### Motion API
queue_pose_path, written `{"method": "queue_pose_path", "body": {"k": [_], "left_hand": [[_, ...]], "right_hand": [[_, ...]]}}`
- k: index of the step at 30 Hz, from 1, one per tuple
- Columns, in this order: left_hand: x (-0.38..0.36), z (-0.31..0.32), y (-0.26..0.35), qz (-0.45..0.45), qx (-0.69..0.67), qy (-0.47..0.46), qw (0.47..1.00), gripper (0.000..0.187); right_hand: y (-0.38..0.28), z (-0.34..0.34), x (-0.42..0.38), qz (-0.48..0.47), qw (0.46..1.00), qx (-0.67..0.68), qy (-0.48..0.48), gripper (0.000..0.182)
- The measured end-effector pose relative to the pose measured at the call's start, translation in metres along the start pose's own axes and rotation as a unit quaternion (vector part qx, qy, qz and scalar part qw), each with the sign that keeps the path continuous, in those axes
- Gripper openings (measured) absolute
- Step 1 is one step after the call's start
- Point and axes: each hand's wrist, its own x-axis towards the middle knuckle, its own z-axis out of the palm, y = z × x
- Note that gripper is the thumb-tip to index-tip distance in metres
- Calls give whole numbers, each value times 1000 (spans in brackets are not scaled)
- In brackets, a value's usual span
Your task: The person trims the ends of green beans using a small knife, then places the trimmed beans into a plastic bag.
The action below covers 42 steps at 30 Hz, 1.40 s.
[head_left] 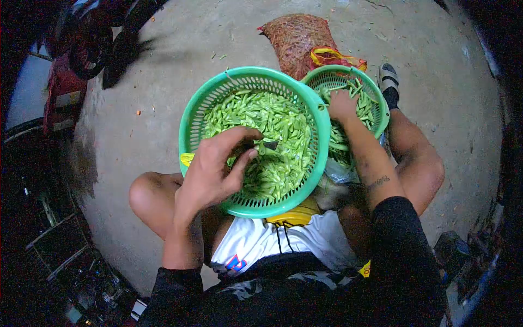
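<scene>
My left hand (215, 166) is over a large green colander basket (188, 128) filled with cut pieces of green beans (278, 117). Its thumb and fingers are closed on a small dark blade (271, 145), whose tip points to the right. My right hand (343, 106) reaches into a smaller green colander basket (383, 109) on the right. Long whole green beans (339, 143) lie around that hand, and its fingertips are hidden among them.
Behind the smaller basket lies a full reddish mesh sack (301, 43) with yellow straps. A yellow rounded object (296, 214) shows under the large basket, between my legs. Parked at the upper left is a wheeled vehicle (90, 52). Small scraps dot the concrete floor (158, 103).
</scene>
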Motion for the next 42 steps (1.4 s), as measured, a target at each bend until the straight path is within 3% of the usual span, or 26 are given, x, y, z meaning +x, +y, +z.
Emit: {"method": "queue_pose_path", "body": {"k": [3, 8, 10, 14, 16, 17, 20, 26, 28, 29, 30, 32, 33, 34, 36, 42], "left_hand": [[-7, -3, 0, 12, 14, 3, 1000, 26], [-22, -5, 1, 48, 39, 6, 998, 28], [-24, -6, 3, 40, 40, 3, 998, 27], [-29, -8, 6, 32, 17, -4, 999, 27], [-32, -8, 7, 47, 32, 3, 998, 28], [-32, -8, 7, 61, 47, 8, 997, 28], [-35, -8, 7, 70, 55, 5, 996, 29], [-37, -9, 4, 79, 72, 5, 994, 28], [-37, -8, 2, 70, 62, 3, 996, 28], [-37, -7, 1, 61, 52, -2, 997, 28], [-37, -7, -1, 60, 53, 1, 997, 28], [-36, -7, -3, 83, 63, 5, 994, 28], [-37, -8, -3, 83, 63, 7, 994, 28], [-37, -8, -3, 77, 57, 3, 995, 28], [-37, -9, -3, 70, 52, 0, 996, 28], [-35, -8, -6, 76, 56, -2, 996, 28]], "right_hand": [[6, 10, -24, -51, 995, 45, 72, 61], [24, 6, -45, -57, 987, 113, 99, 62], [29, 10, -52, -66, 963, 175, 193, 67], [37, -12, -61, -50, 962, 194, 188, 65], [49, -16, -56, -58, 933, 309, 177, 59], [51, -9, -49, -52, 917, 313, 242, 55], [64, -12, -42, -31, 899, 394, 188, 57], [69, -7, -32, 46, 847, 476, 230, 53], [64, -16, -36, 50, 779, 581, 230, 50], [66, -19, -43, 19, 755, 630, 180, 46], [67, -17, -45, 17, 756, 629, 180, 46], [68, -13, -49, 67, 653, 754, 37, 37], [61, -28, -72, 60, 620, 782, 16, 27], [63, -19, -66, 58, 620, 782, 16, 27], [59, -13, -64, 49, 484, 874, -10, 18], [53, -15, -60, 56, 456, 887, 47, 17]]}}
